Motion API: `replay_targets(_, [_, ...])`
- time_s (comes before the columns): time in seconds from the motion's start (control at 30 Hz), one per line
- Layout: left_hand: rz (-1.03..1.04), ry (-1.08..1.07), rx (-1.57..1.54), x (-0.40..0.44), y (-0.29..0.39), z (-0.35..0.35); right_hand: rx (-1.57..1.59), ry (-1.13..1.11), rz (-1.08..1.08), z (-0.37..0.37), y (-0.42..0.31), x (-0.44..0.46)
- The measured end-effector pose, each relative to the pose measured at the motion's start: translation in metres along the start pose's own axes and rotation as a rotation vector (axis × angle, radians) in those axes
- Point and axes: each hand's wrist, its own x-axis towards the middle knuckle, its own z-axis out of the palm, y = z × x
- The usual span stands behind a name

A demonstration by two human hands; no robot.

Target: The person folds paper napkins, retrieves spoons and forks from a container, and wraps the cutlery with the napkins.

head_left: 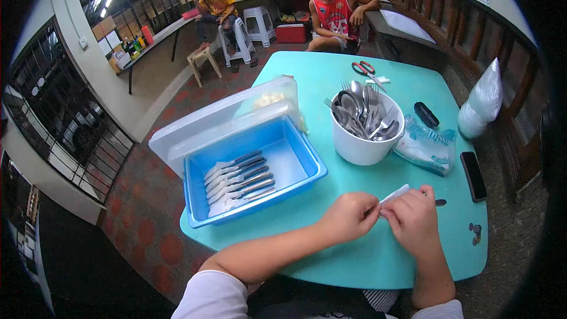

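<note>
Both my hands meet over the near right part of the turquoise table [319, 266]. My left hand [349, 217] is closed, pinching one end of a small white wrapped piece [396, 194]. Around the same piece the fingers of my right hand [411, 215] are pressed together. What lies inside the white wrap cannot be made out. To the left, a blue tray [295, 156] holds several utensils [236, 180] in white wraps, handles showing. Beyond my hands stands a white bucket [360, 147] full of loose forks and spoons [363, 109].
A tissue pack [428, 147], black case [426, 114], phone [473, 176] and coins [475, 233] lie at the right. Red-handled scissors [367, 72] lie behind the bucket. A clear lid [224, 124] leans behind the tray. Two people [217, 9] sit in the background.
</note>
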Motion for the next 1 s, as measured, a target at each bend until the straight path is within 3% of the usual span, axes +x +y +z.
replay_targets(0.17, [0.018, -0.006, -0.023, 0.002, 0.0, 0.0, -0.003, 0.067, 0.015, -0.001, -0.002, 0.002])
replay_targets(0.47, [0.008, -0.253, -0.02, 0.007, -0.007, -0.01, 0.187, -0.071, 0.186, 0.003, 0.008, 0.007])
replay_targets(0.57, [0.065, -0.345, -0.025, 0.008, -0.007, -0.016, 0.362, -0.069, 0.067, 0.019, 0.023, 0.002])
replay_targets(0.67, [-0.018, -0.543, -0.032, 0.012, 0.007, -0.026, 0.589, -0.403, 0.128, 0.02, 0.038, -0.003])
replay_targets(0.77, [0.009, -0.511, -0.037, 0.009, 0.003, -0.018, 0.75, -0.46, 0.228, 0.022, 0.042, -0.004])
replay_targets(1.0, [0.057, -0.428, 0.047, 0.0, -0.002, -0.007, 0.656, -0.484, 0.302, 0.019, 0.043, -0.006])
